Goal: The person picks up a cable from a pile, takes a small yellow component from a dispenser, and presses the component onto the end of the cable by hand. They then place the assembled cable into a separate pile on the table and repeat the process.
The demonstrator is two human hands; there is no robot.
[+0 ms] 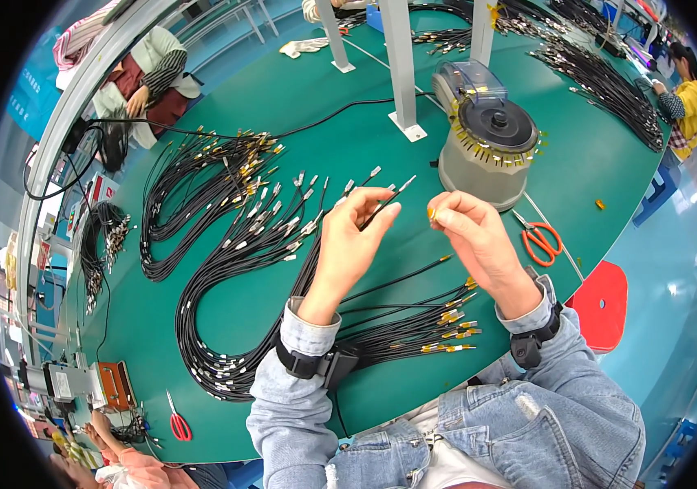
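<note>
Taping step apparently in hand: black cable (403, 187) pinched in left hand (355, 238), small yellow tape piece (432, 213) in right hand (474, 240), both held above counter (609, 167), left of dispenser (487, 159). Tape-to-cable alignment probably needed next.

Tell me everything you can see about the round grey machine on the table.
The round grey machine stands upright on the green table. Its drum-shaped body looks plastic. On top sit a black disc with a central knob and, toward the back, a clear cover. Short yellow strips stick out around the disc. The right hand slightly overlaps its base in view.
</note>
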